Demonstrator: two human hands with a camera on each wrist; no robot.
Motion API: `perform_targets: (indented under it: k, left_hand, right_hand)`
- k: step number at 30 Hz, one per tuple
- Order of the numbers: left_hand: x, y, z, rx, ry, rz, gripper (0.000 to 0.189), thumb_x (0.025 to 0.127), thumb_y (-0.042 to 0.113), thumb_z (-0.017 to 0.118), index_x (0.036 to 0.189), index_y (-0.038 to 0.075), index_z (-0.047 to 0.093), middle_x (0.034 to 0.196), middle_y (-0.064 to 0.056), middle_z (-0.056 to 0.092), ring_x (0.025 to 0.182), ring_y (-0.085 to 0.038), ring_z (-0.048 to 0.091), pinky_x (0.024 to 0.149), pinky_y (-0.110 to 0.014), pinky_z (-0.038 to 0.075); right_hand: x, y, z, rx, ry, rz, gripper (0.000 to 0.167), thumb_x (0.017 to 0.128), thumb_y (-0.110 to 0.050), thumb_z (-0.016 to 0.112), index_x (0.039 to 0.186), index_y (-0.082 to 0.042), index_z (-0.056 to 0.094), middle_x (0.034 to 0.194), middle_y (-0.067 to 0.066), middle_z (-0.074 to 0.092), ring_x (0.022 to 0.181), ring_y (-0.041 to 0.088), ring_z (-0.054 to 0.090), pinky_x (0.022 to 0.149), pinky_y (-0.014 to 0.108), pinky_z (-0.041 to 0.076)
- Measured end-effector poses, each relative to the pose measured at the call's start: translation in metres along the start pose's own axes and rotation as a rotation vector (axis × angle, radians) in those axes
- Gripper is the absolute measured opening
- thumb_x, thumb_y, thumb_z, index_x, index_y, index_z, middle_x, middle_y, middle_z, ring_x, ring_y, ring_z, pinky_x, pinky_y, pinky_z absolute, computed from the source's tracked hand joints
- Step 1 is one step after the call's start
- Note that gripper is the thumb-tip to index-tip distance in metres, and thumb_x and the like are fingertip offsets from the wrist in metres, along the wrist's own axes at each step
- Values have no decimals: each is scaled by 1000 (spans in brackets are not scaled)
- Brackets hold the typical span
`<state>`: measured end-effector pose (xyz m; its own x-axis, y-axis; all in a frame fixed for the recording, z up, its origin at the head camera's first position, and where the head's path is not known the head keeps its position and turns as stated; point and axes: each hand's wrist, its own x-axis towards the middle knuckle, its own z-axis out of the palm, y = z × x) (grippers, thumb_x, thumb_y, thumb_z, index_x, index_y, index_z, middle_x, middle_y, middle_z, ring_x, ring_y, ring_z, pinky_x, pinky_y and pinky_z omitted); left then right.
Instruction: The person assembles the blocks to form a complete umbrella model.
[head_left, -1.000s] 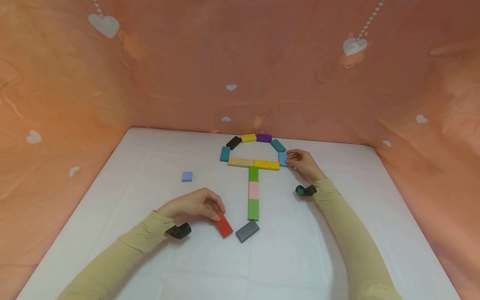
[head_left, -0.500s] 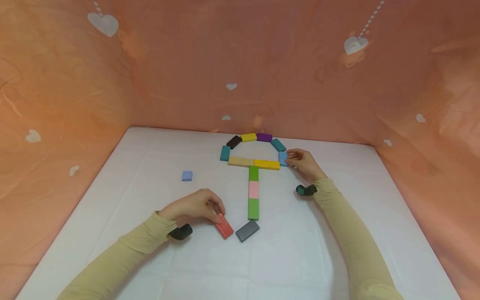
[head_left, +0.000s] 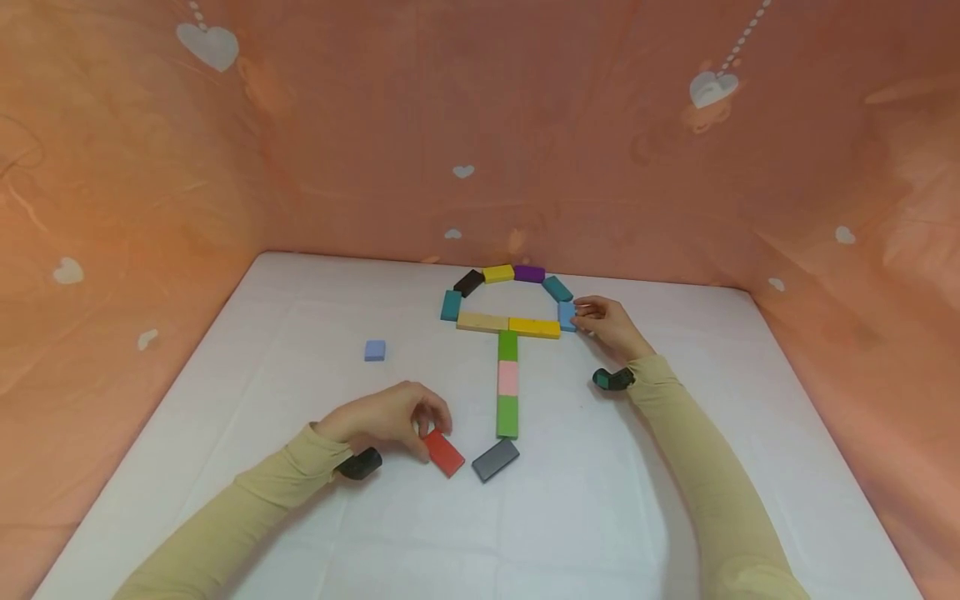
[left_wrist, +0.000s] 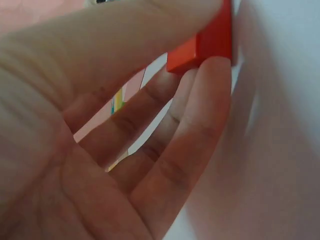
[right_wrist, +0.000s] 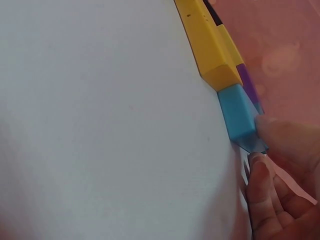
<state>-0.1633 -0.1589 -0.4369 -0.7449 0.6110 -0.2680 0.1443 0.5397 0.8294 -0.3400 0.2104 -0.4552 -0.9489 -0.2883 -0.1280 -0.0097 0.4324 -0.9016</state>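
Observation:
My left hand [head_left: 390, 414] holds a red block [head_left: 446, 454] low over or on the white table, thumb at its near-left side and fingers at its far end. In the left wrist view, thumb and fingertips meet the red block [left_wrist: 215, 42]. A grey block [head_left: 496, 461] lies slanted just right of it, below a column of green [head_left: 507, 417] and pink [head_left: 508, 378] blocks. My right hand [head_left: 609, 325] pinches a light-blue block [head_left: 567, 316] at the right end of an arch. The right wrist view shows thumb and fingertips at this blue block [right_wrist: 237, 117].
Beige [head_left: 482, 322] and yellow [head_left: 534, 327] blocks form a bar atop the column. Teal [head_left: 451, 305], black [head_left: 468, 283], yellow [head_left: 498, 273] and purple [head_left: 529, 273] blocks curve above it. A small periwinkle block [head_left: 375, 350] lies apart at left. An orange cloth [head_left: 360, 167] surrounds the table.
My left thumb has slid from the red block's top corner to its left side, and the block has turned slightly. The right hand stays at the light-blue block.

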Motion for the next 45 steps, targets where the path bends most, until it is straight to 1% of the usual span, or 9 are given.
perform_targets:
  k: [5,9,17,23,30,40,45]
  left_hand:
    - [0,2,3,31,-32,29,29,70,3,84,87,22,71,88,2,61,77,-20,56,64,-31,51]
    - [1,4,5,56,-51,55,30,69,2,85,87,22,71,87,4,62,76,-17,56,64,-29,50]
    - [4,7,8,73,-75,76,30,69,4,85,87,23,70,85,6,62,72,-14,55,63,-27,49]
    - [4,8,8,87,-77,99,29,69,3,85,88,20,69,84,5,62,72,-16,55,62,-26,48]
    - [5,7,9,75,-73,82,31,70,6,85,94,18,69,86,5,62,75,-17,56,63,-27,50]
    - [5,4,7,71,-80,131,35,70,7,85,99,15,67,88,5,62,74,-17,57,64,-27,51]
    - [2,3,3,37,-55,113,38,71,11,85,104,15,66,91,3,63,76,-17,59,66,-29,51]
  right_hand:
    - [-1,-1,0,14,0,27,43,92,-8,63,133,0,50,116,18,55,92,22,54,73,20,50]
    - [-2,-3,0,19,6,36,43,92,-9,64,132,0,50,115,18,55,91,23,54,72,20,50]
    - [-2,-2,1,42,0,47,44,92,-9,65,132,0,50,115,18,54,90,23,52,71,19,49]
    - [-2,-2,1,42,4,41,44,92,-9,65,132,0,50,115,18,54,90,24,53,70,19,49]
    - [-1,-1,0,36,5,39,44,92,-9,65,132,1,50,115,18,54,90,23,53,72,19,50]
    - [-1,-2,0,38,-1,37,44,92,-10,64,133,0,50,117,18,54,92,24,52,72,19,49]
    - [-2,-4,0,29,-8,36,45,92,-8,64,133,0,50,117,18,54,92,23,53,73,19,50]
